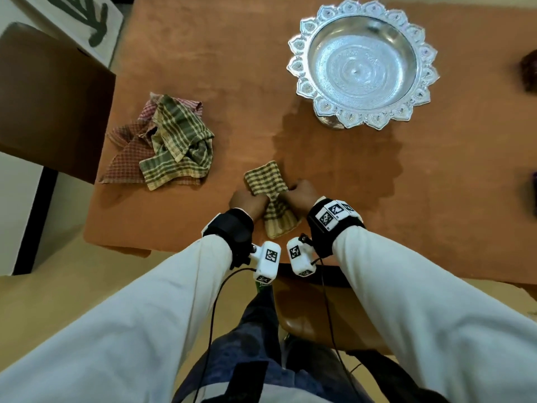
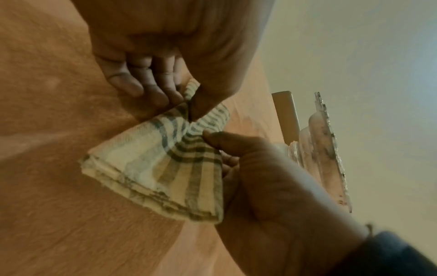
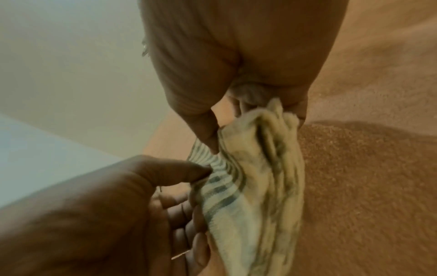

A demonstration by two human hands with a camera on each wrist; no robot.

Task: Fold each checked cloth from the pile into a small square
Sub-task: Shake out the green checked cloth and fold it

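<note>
A green-and-cream checked cloth [image 1: 266, 181] lies folded into a narrow strip near the front edge of the brown table [image 1: 203, 53]. Its middle is bunched, so both ends fan out. My left hand [image 1: 248, 200] pinches the bunched middle from the left and my right hand [image 1: 299, 193] pinches it from the right. In the left wrist view the left thumb [image 2: 212, 138] presses into the cloth [image 2: 153, 168]. The right wrist view shows the right thumb [image 3: 198, 171] on the cloth [image 3: 260, 186], with layered edges showing. The pile of checked cloths [image 1: 168, 141], green and red, sits crumpled at the left.
An ornate silver pedestal bowl [image 1: 363, 62] stands at the back right of the table. A dark brown chair or box [image 1: 52, 97] is off the table's left edge. Dark objects [image 1: 529, 71] show at the right edge. Bare table lies between the pile and the bowl.
</note>
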